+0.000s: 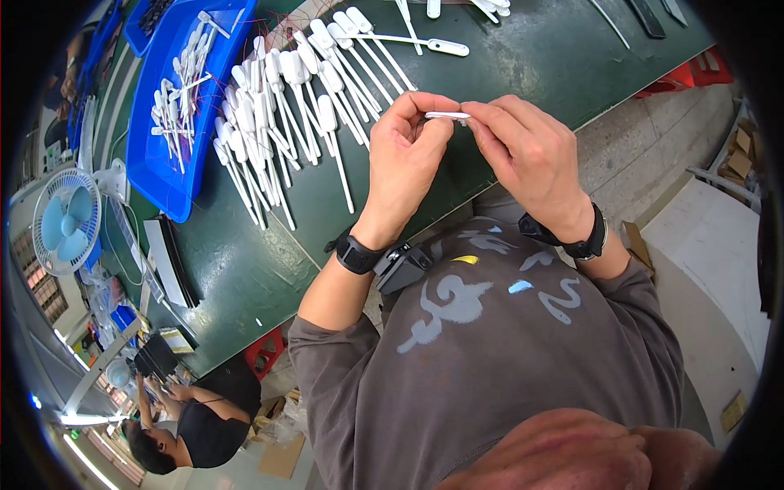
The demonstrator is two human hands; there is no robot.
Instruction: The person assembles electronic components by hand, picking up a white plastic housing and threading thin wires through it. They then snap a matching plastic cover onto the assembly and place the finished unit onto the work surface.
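Note:
Above the near edge of the green table, my left hand (406, 159) pinches a small, flat white plastic piece (447, 115) between thumb and forefinger. My right hand (535, 159) is closed on the other end of that same piece, its fingertips pressed together. The piece is seen edge-on and partly covered by fingers, so its full shape is hidden. Left of my hands lies a loose heap of white plastic sticks with rounded oval heads (327, 114). One such stick (447, 47) lies crosswise at the heap's far right.
A blue tray (184, 208) holds more white sticks with thin red wires. Beyond its left side are a fan (67, 220) and a dark, long strip (175, 261). Dark flat tools (647, 18) lie far right on the green table (245, 294). Another person (208, 412) works at lower left.

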